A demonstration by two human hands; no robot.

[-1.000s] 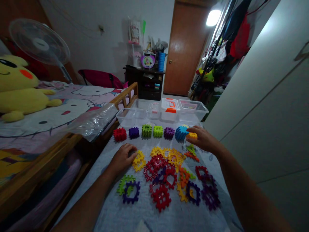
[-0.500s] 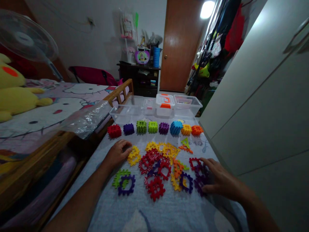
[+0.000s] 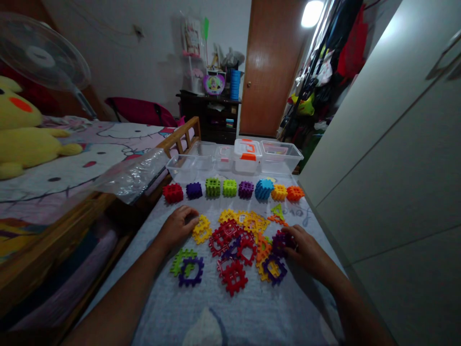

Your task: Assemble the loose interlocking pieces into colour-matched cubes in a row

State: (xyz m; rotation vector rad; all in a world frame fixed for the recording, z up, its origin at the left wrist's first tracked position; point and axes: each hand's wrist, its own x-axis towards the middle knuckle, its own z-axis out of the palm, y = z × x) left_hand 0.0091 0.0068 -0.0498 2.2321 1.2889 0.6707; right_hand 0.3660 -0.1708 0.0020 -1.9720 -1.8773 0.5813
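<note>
Plates, the toothed purple ones (image 3: 282, 243), have just slid inward from the right side of the cloth (image 3: 281, 312), and here they are beside the orange triangle (image 3: 262, 247), with the right hand (image 3: 304, 247) closed around their right edge, thumb near and fingers far. The red frame that lay with them half a second ago no longer shows; whether it's tucked underneath, I can't tell. That looks like the loose purple pieces drawn into one grasp, right up against the rest of the scatter. Over on the left, no such action: the left hand (image 3: 178, 226) stays put, fingers half curled, a gap under the palm, fingertips at the yellow plates (image 3: 201, 229), and from here I can't tell whether they grip or merely rest. Near that hand, a dark blue frame (image 3: 200, 272) overlaps a green plate (image 3: 178, 263); between the hands sprawls the heap of red plates (image 3: 235, 277). Beyond, the row of stacks hasn't changed, running from the red stack (image 3: 173, 193) at left, past the purple stack (image 3: 246, 190), to the orange stack (image 3: 295, 193) at right.
</note>
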